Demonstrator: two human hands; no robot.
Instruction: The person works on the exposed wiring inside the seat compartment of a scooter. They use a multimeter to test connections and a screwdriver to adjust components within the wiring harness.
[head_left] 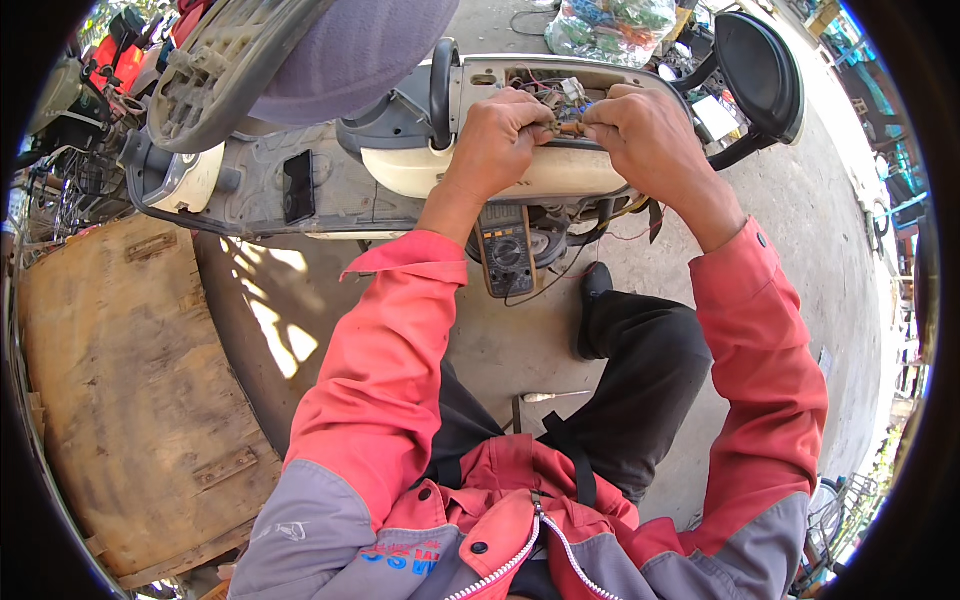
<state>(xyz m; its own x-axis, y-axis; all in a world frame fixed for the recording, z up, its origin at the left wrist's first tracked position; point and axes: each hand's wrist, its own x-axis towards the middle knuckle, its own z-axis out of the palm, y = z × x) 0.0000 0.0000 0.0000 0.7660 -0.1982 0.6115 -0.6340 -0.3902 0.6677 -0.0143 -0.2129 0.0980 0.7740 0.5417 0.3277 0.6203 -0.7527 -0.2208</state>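
An electric scooter (400,180) stands side-on in front of me, with a compartment full of wires (570,92) uncovered in its cream body. My left hand (497,140) and my right hand (645,130) meet over this compartment, fingers pinched. Between them runs a thin orange-brown wire, its ends hidden by my fingertips. A white connector (573,88) shows among the wiring just beyond. Below my left wrist a multimeter (506,252) leans against the scooter's side, with a dark lead (560,276) running from it.
A phone (298,186) lies on the scooter's footboard. At the left is a worn plywood board (140,400). A screwdriver (555,396) rests between my legs. The black backrest (765,80) sticks out at the right; a clear bag (610,30) of scraps sits behind.
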